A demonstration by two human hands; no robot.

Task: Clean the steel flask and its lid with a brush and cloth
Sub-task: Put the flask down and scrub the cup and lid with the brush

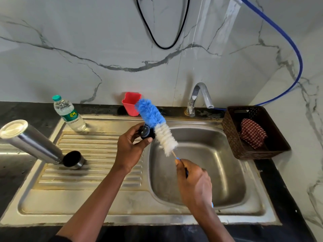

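Lid (146, 132), black, pinched in left hand (130, 147), blue-white brush (156, 123) gripped in right hand (194, 181)

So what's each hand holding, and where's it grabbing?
The left hand pinches the small dark lid by its sides. The right hand grips the brush by its blue handle, below the bristles.

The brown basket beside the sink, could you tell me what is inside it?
A red checked cloth lies in the brown basket; anything under the cloth is hidden.
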